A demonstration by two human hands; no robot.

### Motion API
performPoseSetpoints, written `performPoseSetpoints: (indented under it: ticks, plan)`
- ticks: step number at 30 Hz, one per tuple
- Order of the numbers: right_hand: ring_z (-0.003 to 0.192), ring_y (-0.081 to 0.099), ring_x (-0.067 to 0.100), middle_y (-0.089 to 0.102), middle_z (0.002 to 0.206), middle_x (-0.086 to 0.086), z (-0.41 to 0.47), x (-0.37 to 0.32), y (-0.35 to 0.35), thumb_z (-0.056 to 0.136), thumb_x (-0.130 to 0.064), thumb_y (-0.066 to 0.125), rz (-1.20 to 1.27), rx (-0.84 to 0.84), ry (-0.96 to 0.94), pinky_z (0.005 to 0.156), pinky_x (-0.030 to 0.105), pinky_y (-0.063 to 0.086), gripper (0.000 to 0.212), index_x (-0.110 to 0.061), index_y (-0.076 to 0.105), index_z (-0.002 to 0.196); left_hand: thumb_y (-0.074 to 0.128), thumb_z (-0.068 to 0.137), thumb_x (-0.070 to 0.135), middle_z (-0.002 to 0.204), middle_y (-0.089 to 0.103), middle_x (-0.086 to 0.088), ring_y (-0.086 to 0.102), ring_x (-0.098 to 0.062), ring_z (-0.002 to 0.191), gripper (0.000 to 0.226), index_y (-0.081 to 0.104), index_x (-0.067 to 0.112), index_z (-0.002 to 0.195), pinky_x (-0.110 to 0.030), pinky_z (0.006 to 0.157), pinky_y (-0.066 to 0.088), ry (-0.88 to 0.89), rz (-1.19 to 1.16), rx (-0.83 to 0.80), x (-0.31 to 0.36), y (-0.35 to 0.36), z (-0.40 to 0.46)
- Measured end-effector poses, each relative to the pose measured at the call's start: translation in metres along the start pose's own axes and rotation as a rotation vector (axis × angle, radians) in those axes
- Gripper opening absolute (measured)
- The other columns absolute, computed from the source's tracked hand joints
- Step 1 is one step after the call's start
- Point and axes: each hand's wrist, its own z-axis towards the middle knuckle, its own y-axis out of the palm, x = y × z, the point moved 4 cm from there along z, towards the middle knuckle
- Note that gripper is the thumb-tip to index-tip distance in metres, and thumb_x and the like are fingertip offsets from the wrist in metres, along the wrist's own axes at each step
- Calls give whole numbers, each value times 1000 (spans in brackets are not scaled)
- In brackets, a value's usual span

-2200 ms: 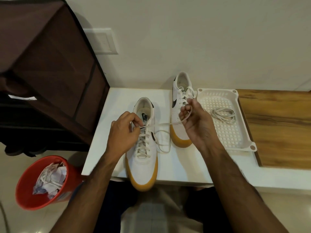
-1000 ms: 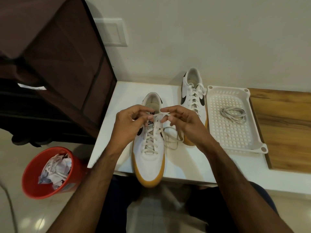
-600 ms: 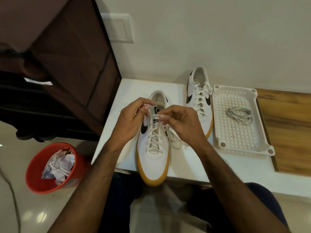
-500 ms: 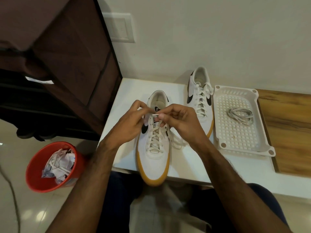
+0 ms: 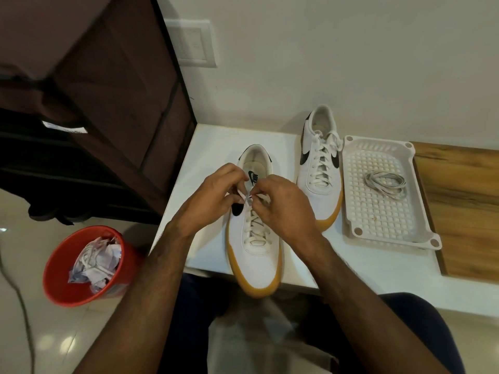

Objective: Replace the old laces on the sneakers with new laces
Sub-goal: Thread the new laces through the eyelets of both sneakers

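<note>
A white sneaker with a tan sole (image 5: 259,260) stands toe toward me at the front of the white table (image 5: 205,147). Its white lace (image 5: 253,228) is threaded up the eyelets. My left hand (image 5: 213,195) and my right hand (image 5: 280,203) meet over the tongue, each pinching a piece of the lace near the top eyelets. A second white sneaker (image 5: 320,168), laced, stands further back to the right. A coiled grey-white lace (image 5: 384,183) lies in the white perforated tray (image 5: 378,225).
A red bin (image 5: 67,282) holding crumpled paper and lace stands on the floor at the left. A dark brown fabric cabinet (image 5: 108,76) rises left of the table. A wooden surface (image 5: 464,206) lies right of the tray. The wall is close behind.
My right hand came in from the far sneaker's side to the near sneaker's tongue. Both hands have closed together over the lace ends.
</note>
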Motion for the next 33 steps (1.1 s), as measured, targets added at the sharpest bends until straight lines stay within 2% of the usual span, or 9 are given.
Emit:
performPoseSetpoints:
  ticks: [3, 10, 13, 16, 18, 20, 24, 29, 33]
  plan:
    - [79, 59, 17, 56, 101, -1, 0, -3, 9, 92, -22, 68, -48, -5, 13, 59, 35, 53, 10, -15, 73, 98, 75, 82, -9, 113, 60, -2, 63, -11, 91, 40, 56, 25, 88, -19, 82, 54, -12, -17, 13, -3, -2, -1]
    - [90, 54, 4, 46, 105, -12, 4, 10, 14, 91, -24, 71, 104, -21, 143, 68, 30, 53, 8, -21, 76, 97, 74, 82, -10, 116, 60, -1, 63, -12, 101, 33, 59, 20, 85, -23, 84, 56, -28, -40, 4, -8, -2, -2]
    - [96, 55, 8, 48, 109, -11, 3, 9, 18, 92, -25, 72, 70, -17, 136, 69, 31, 54, 10, -22, 77, 100, 73, 84, -9, 124, 56, 1, 66, -8, 94, 29, 64, 16, 96, -21, 84, 57, -76, -60, -10, -7, -3, -4]
    - [100, 56, 12, 50, 109, -8, 4, 13, 19, 91, -21, 75, 75, -19, 153, 75, 34, 55, 12, -19, 78, 102, 77, 83, -5, 131, 48, 2, 70, -8, 90, 43, 56, 20, 111, -20, 83, 58, -222, -195, 9, -4, -8, -7]
    - [102, 56, 15, 51, 110, -7, 4, 14, 20, 91, -19, 74, 79, -33, 158, 79, 36, 55, 11, -18, 79, 101, 85, 78, 6, 122, 48, 6, 68, -9, 90, 47, 52, 25, 106, -18, 80, 57, -299, -198, -10, -2, -7, -11]
    - [105, 55, 17, 48, 111, -7, 4, 15, 22, 92, -16, 73, 94, -53, 157, 83, 37, 54, 11, -16, 79, 101, 88, 76, 20, 107, 51, 11, 65, -7, 88, 40, 55, 28, 94, -12, 72, 52, -285, -75, -71, 0, -1, -13]
    - [110, 52, 18, 47, 113, -8, 6, 21, 22, 94, -17, 70, 137, -109, 168, 94, 40, 49, 11, -14, 78, 101, 79, 85, 21, 89, 60, 13, 63, -8, 83, 19, 61, 26, 87, -8, 70, 44, -204, -28, -85, -3, 5, -14]
    - [110, 53, 20, 50, 116, -7, 5, 21, 20, 94, -22, 68, 147, -132, 153, 95, 44, 49, 13, -19, 76, 103, 64, 97, 18, 91, 61, 8, 61, -12, 86, 11, 58, 21, 88, -16, 73, 43, -127, 75, -49, -4, 2, -13]
    - [109, 56, 15, 48, 111, -10, 6, 24, 14, 91, -20, 68, 174, -151, 157, 92, 41, 51, 13, -20, 75, 101, 53, 103, 16, 95, 63, 2, 63, -13, 86, 10, 55, 11, 96, -14, 73, 45, -152, -18, 146, 3, -9, -12]
